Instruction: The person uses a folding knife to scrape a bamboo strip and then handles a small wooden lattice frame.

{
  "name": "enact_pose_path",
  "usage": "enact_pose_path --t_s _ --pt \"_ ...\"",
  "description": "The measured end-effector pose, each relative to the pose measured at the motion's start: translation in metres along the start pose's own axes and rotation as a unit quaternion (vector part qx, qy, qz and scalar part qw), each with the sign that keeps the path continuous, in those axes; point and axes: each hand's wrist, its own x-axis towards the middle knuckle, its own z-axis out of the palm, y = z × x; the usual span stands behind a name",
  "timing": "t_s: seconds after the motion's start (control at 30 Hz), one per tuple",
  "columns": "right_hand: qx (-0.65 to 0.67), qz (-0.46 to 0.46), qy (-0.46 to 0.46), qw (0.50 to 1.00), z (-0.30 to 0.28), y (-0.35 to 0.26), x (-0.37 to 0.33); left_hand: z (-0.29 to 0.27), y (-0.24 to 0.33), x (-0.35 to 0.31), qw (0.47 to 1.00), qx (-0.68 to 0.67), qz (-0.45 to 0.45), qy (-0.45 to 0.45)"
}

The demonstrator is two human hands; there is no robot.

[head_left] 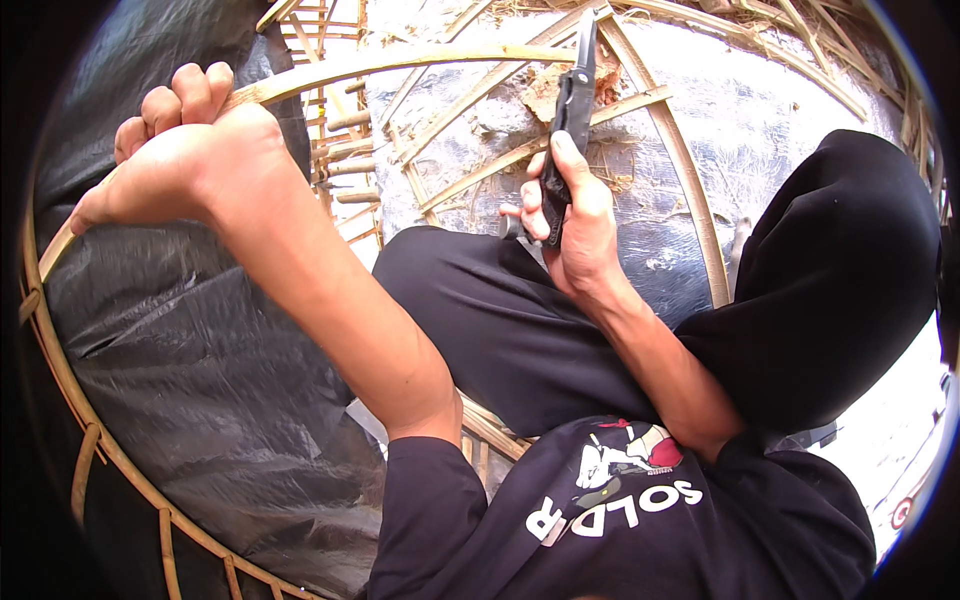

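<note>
On the left, my left hand (195, 140) is closed around a long, pale bamboo strip (400, 58). The strip runs out past the wrist on the left and arches right to the knife. My right hand (580, 220) grips the black handle of a folding knife (572, 110), thumb lying along it. Its narrow metal blade points up and away from me, at the strip's far right end. Whether the edge is cutting into the strip, I cannot tell. A small dark, round-ended piece (512, 228) sticks out by the right fingers.
Black plastic sheeting (200, 370) spreads on the left, bordered by a curved bamboo rail (130, 450). Loose bamboo strips (675, 150) and shavings lie on a shiny silvery sheet (660, 210) ahead. My bent, black-clad knees (840, 260) flank the work. A slatted bamboo frame (340, 150) stands behind.
</note>
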Motion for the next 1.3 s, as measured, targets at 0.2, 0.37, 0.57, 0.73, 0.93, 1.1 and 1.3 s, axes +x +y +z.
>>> enact_pose_path --t_s 0.2,0.37,0.57,0.73,0.93,1.1,1.3 --pt "-0.148 0.094 -0.178 0.968 0.016 -0.007 -0.011 -0.009 -0.002 0.010 1.000 0.029 0.009 -0.005" --pt "-0.147 0.072 -0.077 0.983 -0.002 -0.009 0.007 -0.009 0.000 0.002 1.000 0.013 -0.001 -0.004" --pt "-0.111 0.090 -0.097 0.985 0.000 -0.001 -0.001 -0.008 0.000 0.003 1.000 0.009 -0.003 -0.008" --pt "-0.110 0.061 -0.081 0.989 0.001 -0.001 -0.002 -0.006 0.000 0.006 1.000 0.010 -0.003 -0.008" --pt "-0.108 0.075 -0.096 0.987 0.001 0.004 -0.003 -0.012 -0.004 0.012 1.000 0.023 0.011 -0.016" --pt "-0.071 0.077 -0.084 0.991 0.003 0.005 -0.005 -0.006 -0.001 0.010 1.000 0.016 0.011 -0.008" --pt "-0.160 0.058 -0.111 0.979 -0.008 0.002 0.003 -0.007 -0.002 0.010 1.000 0.005 0.014 -0.021"
